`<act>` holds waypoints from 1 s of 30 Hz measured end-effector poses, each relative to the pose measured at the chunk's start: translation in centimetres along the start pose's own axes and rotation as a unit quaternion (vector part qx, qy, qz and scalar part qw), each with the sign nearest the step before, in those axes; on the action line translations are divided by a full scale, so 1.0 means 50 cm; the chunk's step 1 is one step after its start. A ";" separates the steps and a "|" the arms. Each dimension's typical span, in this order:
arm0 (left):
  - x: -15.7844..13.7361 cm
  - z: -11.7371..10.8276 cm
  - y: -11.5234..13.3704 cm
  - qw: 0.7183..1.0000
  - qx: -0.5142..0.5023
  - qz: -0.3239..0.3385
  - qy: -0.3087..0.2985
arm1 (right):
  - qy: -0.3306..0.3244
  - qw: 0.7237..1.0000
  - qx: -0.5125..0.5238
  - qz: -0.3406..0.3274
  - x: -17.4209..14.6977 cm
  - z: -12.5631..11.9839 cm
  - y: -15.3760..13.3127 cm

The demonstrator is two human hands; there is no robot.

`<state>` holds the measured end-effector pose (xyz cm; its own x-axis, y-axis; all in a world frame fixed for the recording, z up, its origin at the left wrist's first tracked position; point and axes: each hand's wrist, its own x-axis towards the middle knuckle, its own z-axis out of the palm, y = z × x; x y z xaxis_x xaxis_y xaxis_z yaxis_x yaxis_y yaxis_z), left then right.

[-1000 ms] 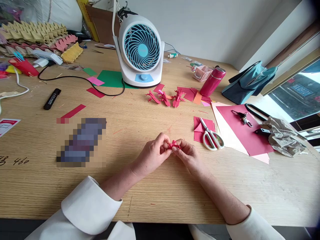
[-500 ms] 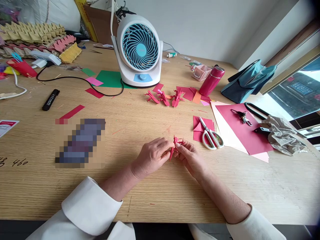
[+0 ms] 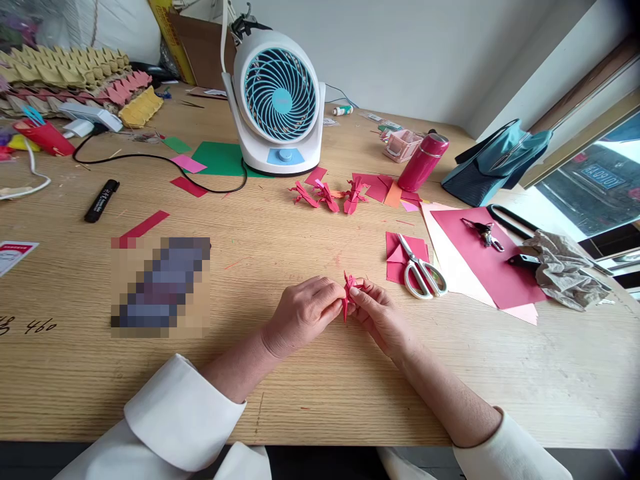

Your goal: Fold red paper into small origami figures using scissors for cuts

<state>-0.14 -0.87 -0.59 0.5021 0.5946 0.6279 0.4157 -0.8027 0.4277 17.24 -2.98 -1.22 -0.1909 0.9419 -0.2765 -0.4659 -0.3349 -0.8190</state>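
Between my two hands is a small red origami figure [image 3: 346, 308], held just above the wooden table [image 3: 240, 373]. My left hand [image 3: 307, 307] pinches its left side with thumb and fingers. On the other side, my right hand [image 3: 377, 310] grips it, the thumb pressed on top. The fingers partly hide its folds. Farther back stand several similar red origami figures [image 3: 328, 197] in a row. White-handled scissors [image 3: 423, 270] lie to the right of my right hand, on top of red paper squares [image 3: 395, 272].
A white and blue fan [image 3: 283, 100] stands at the back. Right of it are a red thermos [image 3: 424, 162], a teal bag [image 3: 495, 167] and large red paper sheets [image 3: 480, 247]. On the left lie a black marker [image 3: 102, 201], a red strip [image 3: 145, 228] and a blurred-out object [image 3: 160, 287].
The origami figure has turned slightly in my fingers, its lower point now hanging straighter down. Both hands keep their hold in nearly the same place.
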 end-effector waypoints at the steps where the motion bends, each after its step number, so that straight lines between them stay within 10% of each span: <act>1: 0.000 0.000 0.000 1.000 -0.001 0.001 0.001 | 0.000 1.000 0.001 -0.001 -0.001 0.001 0.000; 21: 0.006 0.011 0.004 0.968 -0.198 -0.151 0.015 | 0.007 0.995 -0.080 -0.060 0.002 -0.003 0.000; 30: -0.001 0.001 0.005 0.997 -0.011 -0.060 0.041 | 0.025 0.991 -0.108 -0.071 0.004 -0.002 0.003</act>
<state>-0.04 -1.08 -0.55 0.3859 0.6813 0.6220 0.4518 -0.7274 0.5165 17.22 -2.83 -1.43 -0.0905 0.9811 -0.1708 -0.2884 -0.1900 -0.9385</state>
